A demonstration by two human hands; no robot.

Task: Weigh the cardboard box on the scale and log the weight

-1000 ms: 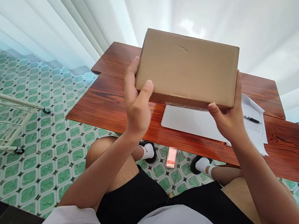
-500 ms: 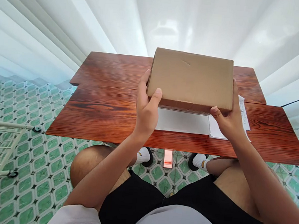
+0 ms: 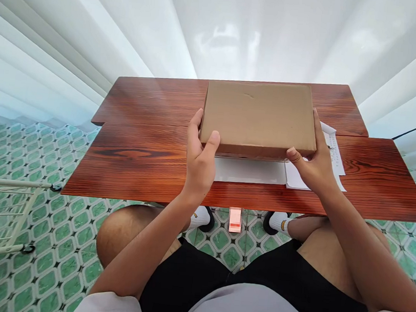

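Note:
Between my two hands is a closed brown cardboard box [image 3: 258, 115] with a small crease on its top. My left hand [image 3: 201, 158] grips the box's left end, thumb on the near corner. At the right end, my right hand [image 3: 314, 159] clasps it with the thumb at the near edge and the fingers along the side. Under the box, a white flat surface [image 3: 250, 172] shows in part. White paper sheets [image 3: 335, 151] with handwriting lie beneath and beside my right hand. Whether the box touches what lies under it, I cannot tell.
A reddish wooden table [image 3: 137, 159] made of offset boards spans the view. White curtains [image 3: 242, 27] hang behind it. To the left stands a pale metal rack [image 3: 14, 220] on casters. A small pinkish blurred item [image 3: 235, 220] is on the green tiled floor [image 3: 73, 260].
The box has come down a little and slightly left, with both hands still on it. The view has tilted a bit, and more of the written paper shows on the right.

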